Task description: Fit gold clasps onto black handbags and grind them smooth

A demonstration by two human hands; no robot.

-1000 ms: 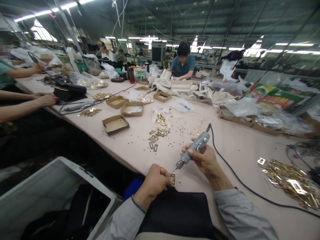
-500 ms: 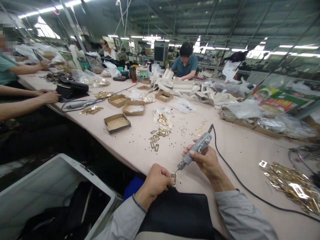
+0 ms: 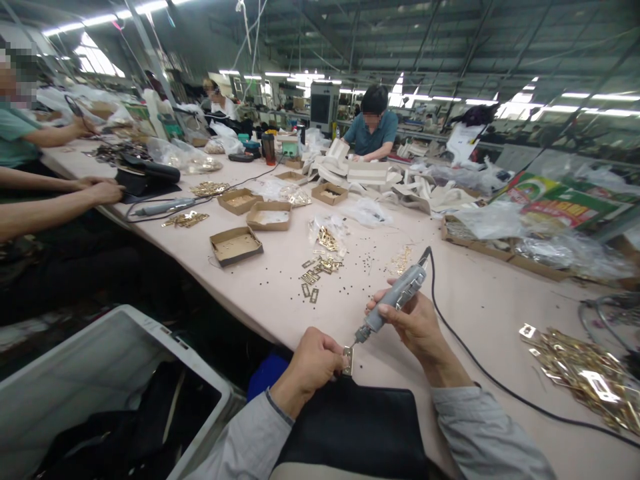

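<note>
My right hand (image 3: pixel 407 320) is wrapped round a grey electric screwdriver (image 3: pixel 395 300), tilted so its bit points down and left. The bit's tip meets a small gold metal plate (image 3: pixel 348 361) at the edge of a black leather piece (image 3: pixel 357 427). With thumb and fingers pinched, my left hand (image 3: pixel 316 363) grips the plate at that edge. The leather piece lies at the table's near side, its lower part cream coloured. A black cord (image 3: pixel 480 367) runs from the screwdriver's top down to the right.
Loose gold plates (image 3: pixel 320 267) and tiny dark screws lie ahead, beside a shallow cardboard box (image 3: pixel 236 245). A gold heap (image 3: pixel 580 380) sits at right. A white bin (image 3: pixel 200 367) with black pieces stands at left. Co-workers' arms (image 3: pixel 60 203) and a person (image 3: pixel 373 127) are beyond.
Almost nothing differs. The camera view has shifted very slightly; both hands, the screwdriver and the gold plate keep their positions.
</note>
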